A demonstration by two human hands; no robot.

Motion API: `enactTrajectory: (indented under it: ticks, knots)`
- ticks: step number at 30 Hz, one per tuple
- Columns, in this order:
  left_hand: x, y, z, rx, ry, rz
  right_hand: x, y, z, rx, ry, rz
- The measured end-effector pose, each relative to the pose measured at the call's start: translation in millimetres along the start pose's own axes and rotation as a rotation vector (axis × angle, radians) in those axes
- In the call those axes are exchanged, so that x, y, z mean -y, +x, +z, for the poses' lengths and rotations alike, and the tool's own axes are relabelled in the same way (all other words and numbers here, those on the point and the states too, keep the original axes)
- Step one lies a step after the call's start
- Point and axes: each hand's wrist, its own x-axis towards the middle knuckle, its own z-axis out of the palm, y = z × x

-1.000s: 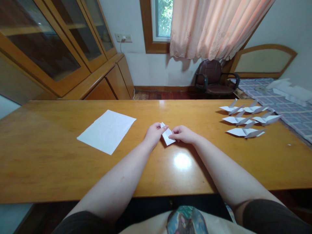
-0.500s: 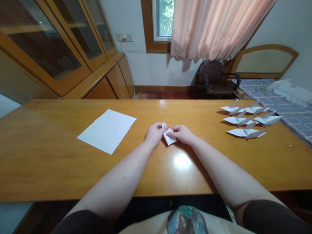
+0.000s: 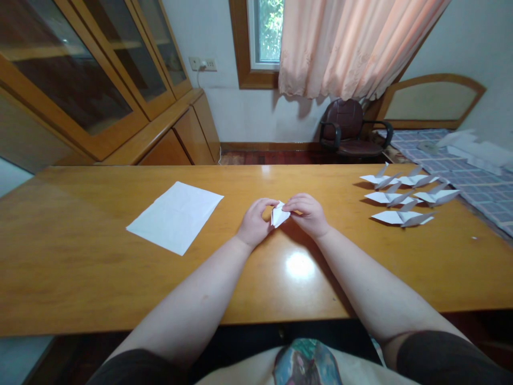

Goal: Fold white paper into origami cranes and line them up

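A small folded piece of white paper [image 3: 278, 216] is held just above the middle of the wooden table [image 3: 80, 278]. My left hand [image 3: 255, 221] pinches its left side with curled fingers. My right hand [image 3: 308, 212] pinches its upper right edge, fingers bent over it. Both hands meet over the paper, which is partly hidden by my fingers.
A flat white sheet [image 3: 175, 215] lies to the left of my hands. Several finished paper cranes [image 3: 403, 195] stand in rows at the right of the table. Beyond are a dark armchair [image 3: 349, 128], a bed [image 3: 465, 171] and wooden cabinets [image 3: 100, 80].
Both hands have lifted the folded paper slightly and turned it, moving a little away from me. My right hand has shifted from the paper's lower side up to its top edge.
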Motion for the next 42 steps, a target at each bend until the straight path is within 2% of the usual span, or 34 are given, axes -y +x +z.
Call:
enactTrajectory:
  ticks: [7, 17, 34, 42]
  knots:
    - [13, 0, -0.2, -0.005, 0.085, 0.132, 4, -1, -1, -0.047, -0.069, -0.087]
    - [8, -1, -5.4, 0.022, 0.196, 0.281, 2, -3, 1, -0.051, -0.089, -0.128]
    - [4, -2, -3.7, 0.060, 0.244, 0.249, 4, -2, 1, -0.016, -0.124, -0.120]
    - [5, -2, -2.3, 0.037, 0.243, 0.292, 4, -2, 1, -0.016, -0.137, -0.139]
